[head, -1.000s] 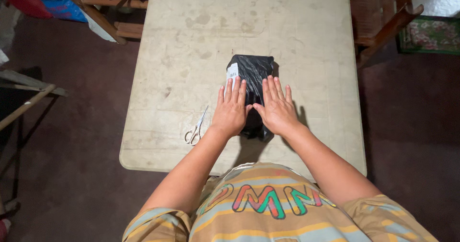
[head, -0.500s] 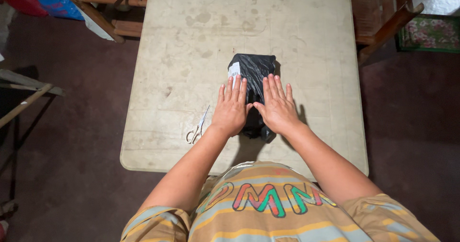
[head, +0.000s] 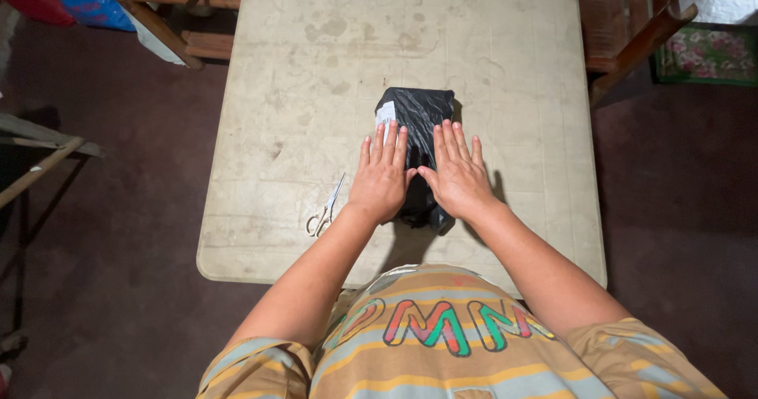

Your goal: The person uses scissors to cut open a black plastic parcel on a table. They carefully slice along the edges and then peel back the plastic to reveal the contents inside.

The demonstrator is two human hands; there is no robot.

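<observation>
A black plastic-wrapped parcel (head: pixel 418 113) with a white label on its left side lies on a worn beige table (head: pixel 316 75). My left hand (head: pixel 381 176) rests flat on the parcel's near left part, fingers spread. Beside it, my right hand (head: pixel 456 174) lies flat on the near right part, fingers apart too. Both palms press down on the wrap; neither hand grips anything. The parcel's near end shows between and below my wrists.
Small scissors (head: pixel 324 208) lie on the table left of my left wrist. Wooden chairs stand at the far left (head: pixel 178 20) and far right (head: pixel 632 28). A wooden frame (head: pixel 39 162) stands at the left over the dark floor.
</observation>
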